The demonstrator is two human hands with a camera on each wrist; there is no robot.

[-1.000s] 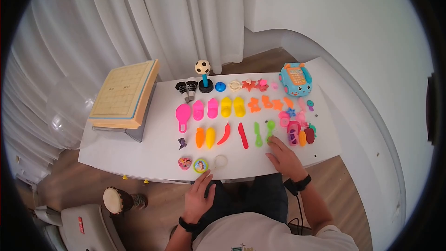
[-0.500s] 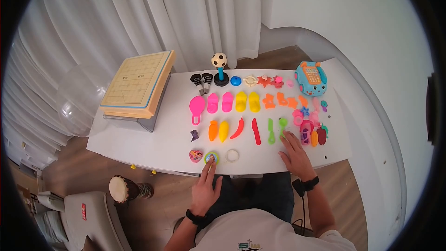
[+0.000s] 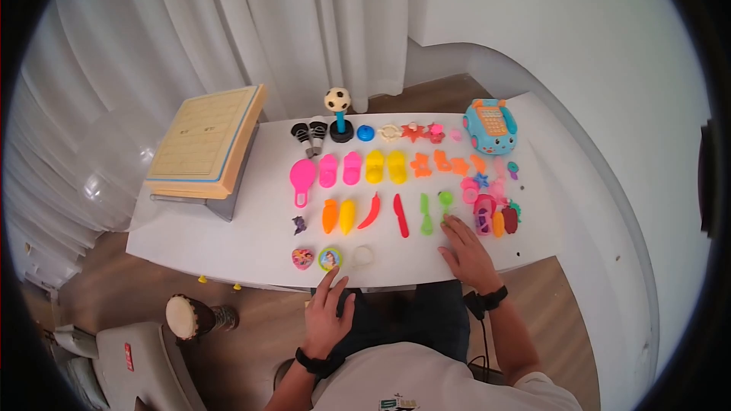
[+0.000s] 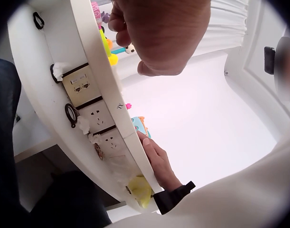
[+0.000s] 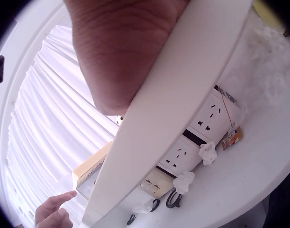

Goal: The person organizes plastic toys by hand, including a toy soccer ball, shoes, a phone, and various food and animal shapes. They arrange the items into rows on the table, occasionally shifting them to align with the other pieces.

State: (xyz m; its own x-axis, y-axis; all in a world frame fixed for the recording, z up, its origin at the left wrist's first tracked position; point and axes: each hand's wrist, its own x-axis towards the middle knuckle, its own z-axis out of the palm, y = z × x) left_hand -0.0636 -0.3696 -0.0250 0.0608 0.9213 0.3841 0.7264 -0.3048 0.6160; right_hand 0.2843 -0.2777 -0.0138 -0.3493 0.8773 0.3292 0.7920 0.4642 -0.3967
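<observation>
In the head view my left hand (image 3: pixel 329 316) is at the table's front edge, fingers extended, fingertips right at the lower rim of a round green-rimmed toy (image 3: pixel 330 258) with a picture on it. Left of this toy lies a pink heart-shaped one (image 3: pixel 302 259), and to its right a pale ring (image 3: pixel 363 256). My right hand (image 3: pixel 470 261) rests on the tabletop with loosely spread fingers, its fingertips over the handle end of a green toy spoon (image 3: pixel 446 199). Beside the spoon lie a green toy knife (image 3: pixel 426 215) and a red knife (image 3: pixel 400 215). Neither hand grips anything.
Rows of plastic toys cover the white table (image 3: pixel 228 243). A blue toy phone (image 3: pixel 490 128) stands at back right, a soccer ball on a stand (image 3: pixel 338 110) at the back. A board-topped box (image 3: pixel 205 141) occupies the left end; a small drum (image 3: pixel 190 317) is on the floor.
My left fingers reached over the round green-rimmed toy, then drew back to its lower rim. The head view swung right and returned. My right hand has stayed by the green spoon.
</observation>
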